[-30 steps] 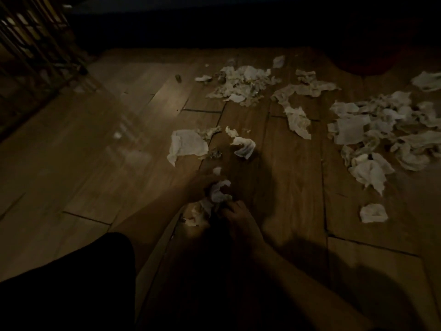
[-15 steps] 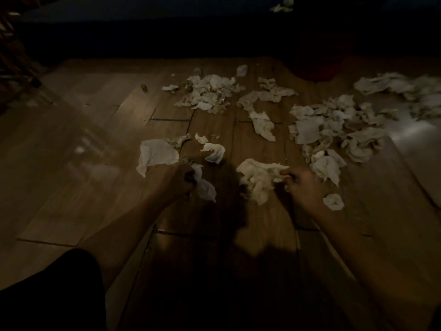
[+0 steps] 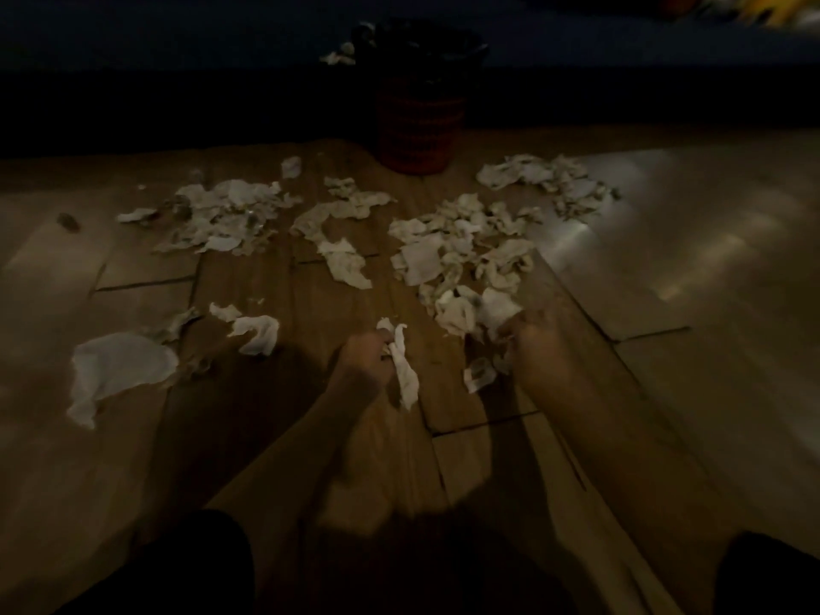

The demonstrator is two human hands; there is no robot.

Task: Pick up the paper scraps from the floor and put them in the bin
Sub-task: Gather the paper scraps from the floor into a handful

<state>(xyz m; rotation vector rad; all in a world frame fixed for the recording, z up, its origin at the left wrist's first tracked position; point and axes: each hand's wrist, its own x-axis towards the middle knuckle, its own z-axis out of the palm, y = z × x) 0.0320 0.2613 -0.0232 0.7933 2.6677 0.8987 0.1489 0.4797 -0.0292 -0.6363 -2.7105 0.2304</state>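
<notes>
Dozens of paper scraps [image 3: 230,215] litter the floor [image 3: 665,259] in front of the bin [image 3: 421,126]. Left hand [image 3: 366,361] pinches a long strip [image 3: 406,375], right hand [image 3: 532,348] clutches a crumpled wad [image 3: 466,310]. Gathering stage imo; next, both handfuls need carrying over to the bin's mouth.

no readable text, labels, brands, numbers or signs anywhere

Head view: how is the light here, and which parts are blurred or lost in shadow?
In the head view the light is very dim, and the bin nearly vanishes in the dark; also in the head view, pale glare lies on the floor at right; the left hand and right hand are smeared by motion blur, with dark shadow under the arms.
</notes>
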